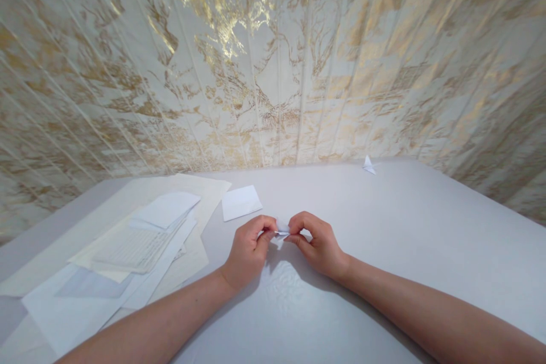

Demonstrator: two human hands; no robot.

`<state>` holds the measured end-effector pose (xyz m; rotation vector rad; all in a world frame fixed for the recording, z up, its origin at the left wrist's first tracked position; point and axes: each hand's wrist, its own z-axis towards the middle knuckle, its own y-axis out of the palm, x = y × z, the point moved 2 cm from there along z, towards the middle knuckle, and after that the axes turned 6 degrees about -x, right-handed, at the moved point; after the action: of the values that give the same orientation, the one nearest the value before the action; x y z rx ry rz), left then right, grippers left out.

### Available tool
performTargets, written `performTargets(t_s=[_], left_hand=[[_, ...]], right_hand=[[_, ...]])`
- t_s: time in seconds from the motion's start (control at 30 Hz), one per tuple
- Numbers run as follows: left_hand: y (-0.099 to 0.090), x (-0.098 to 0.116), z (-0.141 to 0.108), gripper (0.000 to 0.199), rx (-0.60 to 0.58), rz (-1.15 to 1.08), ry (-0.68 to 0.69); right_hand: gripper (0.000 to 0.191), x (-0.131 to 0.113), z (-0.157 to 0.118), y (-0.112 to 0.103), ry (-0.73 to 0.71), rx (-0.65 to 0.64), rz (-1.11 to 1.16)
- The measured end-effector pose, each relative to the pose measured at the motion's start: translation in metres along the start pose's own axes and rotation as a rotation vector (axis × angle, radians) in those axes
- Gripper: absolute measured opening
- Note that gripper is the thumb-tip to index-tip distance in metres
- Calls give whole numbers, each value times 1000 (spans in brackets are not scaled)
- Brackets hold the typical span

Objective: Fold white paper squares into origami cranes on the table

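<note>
A small folded piece of white paper [281,230] is held up between my two hands, just above the table. My left hand [251,244] pinches its left side between thumb and fingers. The opposite side is gripped the same way by my right hand [318,243]. Fingers cover much of the folds, so its full shape cannot be made out. Just beyond my left hand lies a square of white paper [241,203], flat on the table.
On the left side of the white table [409,227] is a loose pile of papers [128,239], some with writing. A small folded white paper figure [368,165] stands at the back right. Behind the table rises a gold-patterned curtain [277,68].
</note>
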<state>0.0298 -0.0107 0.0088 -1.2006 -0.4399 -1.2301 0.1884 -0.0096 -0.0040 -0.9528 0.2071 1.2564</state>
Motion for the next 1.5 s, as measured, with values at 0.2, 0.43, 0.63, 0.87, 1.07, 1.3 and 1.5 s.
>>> performTargets(t_s=[0.2, 0.43, 0.63, 0.87, 1.07, 1.3, 1.5], left_hand=[[0, 1, -1, 13, 5, -8, -5], [0, 0, 1, 10, -10, -63, -20], [1, -1, 1, 10, -17, -89, -53], [2, -4, 2, 10, -47, -61, -69], [2, -4, 3, 11, -84, 0, -78], [3, -7, 4, 13, -106, -17, -129], [3, -10, 3, 14, -104, -47, -156]], right_hand=[[14, 0, 0, 1, -13, 23, 33], [16, 2, 1, -1, 74, 47, 67], [13, 4, 0, 0, 116, 27, 77], [14, -3, -1, -3, 30, 3, 114], [13, -1, 1, -3, 51, -46, 93], [12, -2, 2, -1, 38, -90, 21], [10, -4, 2, -1, 35, -77, 3]])
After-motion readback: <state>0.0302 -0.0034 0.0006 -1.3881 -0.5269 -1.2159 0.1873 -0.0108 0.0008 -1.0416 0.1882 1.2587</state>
